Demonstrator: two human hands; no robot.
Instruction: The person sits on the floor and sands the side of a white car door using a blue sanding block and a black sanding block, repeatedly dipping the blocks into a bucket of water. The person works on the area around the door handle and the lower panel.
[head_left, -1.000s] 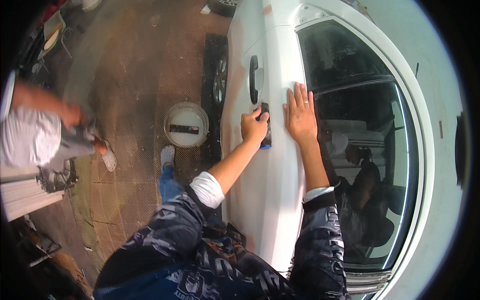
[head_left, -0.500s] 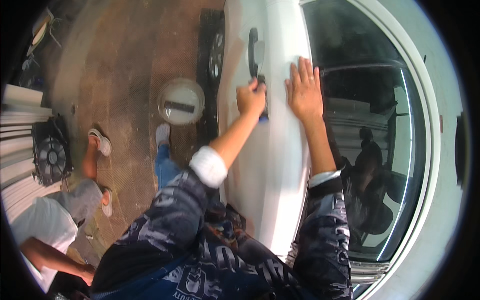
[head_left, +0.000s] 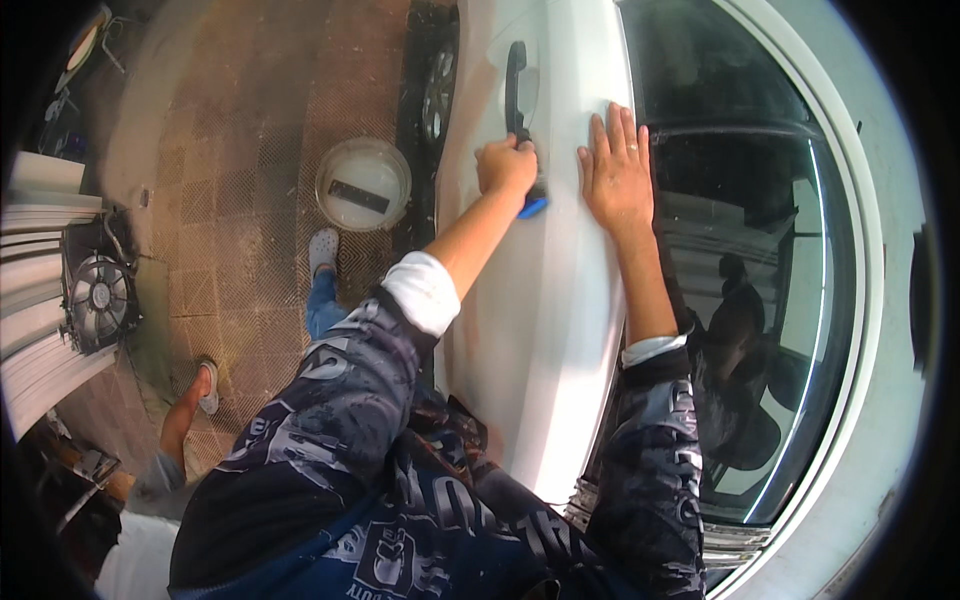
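My left hand (head_left: 507, 166) is closed around a dark sanding block (head_left: 534, 205) with a blue end, which lies against the side of a white car door (head_left: 500, 300). The fingers hide most of the block. Just beyond the hand is the black door handle (head_left: 515, 75). My right hand (head_left: 617, 180) rests flat on the upper part of the door beside the window, its fingers stretched out and holding nothing. Dull brownish and greyish patches show on the door's paint.
A clear round tub (head_left: 362, 222) of cloudy liquid stands on the patterned floor, with a long dark bar (head_left: 358, 196) in it. A radiator fan (head_left: 100, 293) leans by pale panels at left. Another person's leg (head_left: 178, 420) is at lower left. Dark window glass (head_left: 740, 250) lies to the right.
My left hand has slid a little forward along the door with the block, closer to the handle. My right hand stays flat. The other person has moved back toward the lower left edge.
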